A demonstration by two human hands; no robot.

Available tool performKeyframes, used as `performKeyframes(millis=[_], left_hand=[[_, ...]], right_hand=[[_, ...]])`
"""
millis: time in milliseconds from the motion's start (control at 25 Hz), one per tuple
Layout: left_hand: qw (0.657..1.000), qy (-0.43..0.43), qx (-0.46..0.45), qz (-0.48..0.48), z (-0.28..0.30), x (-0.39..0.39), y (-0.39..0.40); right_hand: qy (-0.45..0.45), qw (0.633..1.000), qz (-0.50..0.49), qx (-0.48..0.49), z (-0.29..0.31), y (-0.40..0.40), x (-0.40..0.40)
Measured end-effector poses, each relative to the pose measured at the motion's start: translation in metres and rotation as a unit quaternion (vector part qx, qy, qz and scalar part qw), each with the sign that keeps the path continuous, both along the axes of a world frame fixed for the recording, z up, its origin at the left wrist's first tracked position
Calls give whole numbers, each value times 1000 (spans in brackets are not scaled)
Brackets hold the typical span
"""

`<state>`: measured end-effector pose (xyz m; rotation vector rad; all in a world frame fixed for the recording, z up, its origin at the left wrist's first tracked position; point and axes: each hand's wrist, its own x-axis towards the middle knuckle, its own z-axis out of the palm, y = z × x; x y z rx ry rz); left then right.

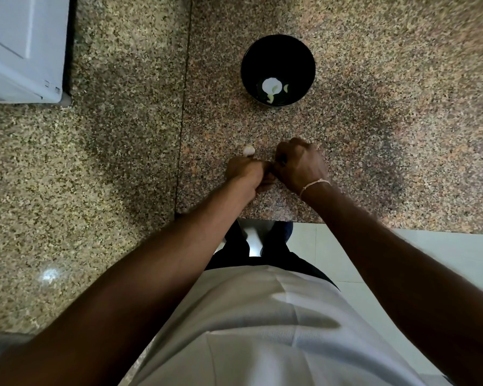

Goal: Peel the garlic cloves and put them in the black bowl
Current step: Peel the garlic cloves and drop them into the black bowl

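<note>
Both the left hand [244,171] and the right hand [300,165] are curled knuckle to knuckle; what is pinched between them is hidden, presumably a clove being peeled. A garlic clove [249,149] lies just beyond the left hand. The black bowl [278,45], well beyond, holds peeled cloves [271,86]; a reach forward is required next.

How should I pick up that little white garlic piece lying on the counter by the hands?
Pinch the garlic piece across its narrow sides with thumb and forefinger, coming from above. It lies low on the flat counter, just beyond the left hand, so nothing covers its top.
</note>
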<state>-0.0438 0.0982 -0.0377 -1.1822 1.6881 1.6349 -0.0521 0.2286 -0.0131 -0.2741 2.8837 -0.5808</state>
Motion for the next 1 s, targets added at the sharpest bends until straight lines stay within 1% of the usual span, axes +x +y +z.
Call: performKeyframes(millis=[120,200,280,400,560,720,880,1000], left_hand=[[1000,4,9,-10,3,3,-1],[999,19,12,-28,7,5,-1],[998,48,12,-45,13,9,-1],[992,95,20,-84,20,13,-9],[980,134,28,-141,35,11,-15],[972,173,30,-159,52,5,-16],[966,195,71,-157,64,5,-17],[963,205,93,-147,69,9,-18]], right_hand=[[4,999,23,-40,-4,8,3],[-1,997,20,-69,-5,15,6],[-15,993,-14,-113,-5,19,11],[-57,978,-68,-190,-4,18,18],[-51,960,-111,-253,2,21,17],[-35,946,-132,-294,15,16,16],[-55,912,-145,-379,24,16,16],[-64,897,-152,-409,28,15,19]])
